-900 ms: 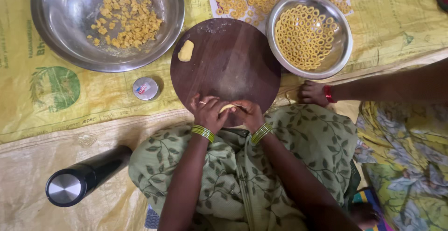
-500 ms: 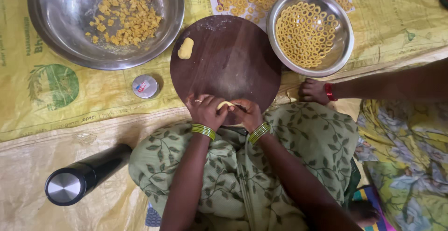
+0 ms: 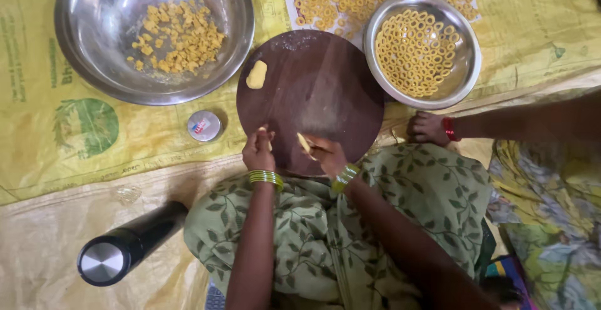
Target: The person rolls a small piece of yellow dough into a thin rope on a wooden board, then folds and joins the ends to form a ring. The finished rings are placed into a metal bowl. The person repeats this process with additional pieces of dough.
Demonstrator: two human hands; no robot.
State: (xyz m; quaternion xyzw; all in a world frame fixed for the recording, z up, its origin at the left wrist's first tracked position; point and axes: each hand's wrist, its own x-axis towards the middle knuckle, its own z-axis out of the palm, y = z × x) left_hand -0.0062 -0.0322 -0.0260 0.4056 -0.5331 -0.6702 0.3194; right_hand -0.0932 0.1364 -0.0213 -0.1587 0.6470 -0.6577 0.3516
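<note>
A small strip of soft yellow dough (image 3: 304,143) is being pinched in the grip of the right hand (image 3: 327,155), fingertips clenched on its lower end; its long axis is running diagonally, the free end pointing up and to the left. The left hand (image 3: 258,150) is being held just beside it, fingers curled near a tiny bit of dough, though whether anything is being gripped there cannot be told. Both hands are being kept over the near edge of a round, smooth, dark brown wooden board (image 3: 319,85), which is lying on a crinkled yellow woven sack (image 3: 94,141). A pale, oblong lump of dough (image 3: 256,75) is resting at the board's far left rim, leaving the matte middle bare.

A wide, shiny steel bowl (image 3: 81,53) with rough yellow dough bits is being seen to the far left, and a smaller steel bowl (image 3: 466,66) of thin dough rings is touching the board's right edge. A small round tin (image 3: 204,125) and a black cylindrical flask (image 3: 128,244) are lying to the left. Another person's foot (image 3: 427,128) is resting just right of the board.
</note>
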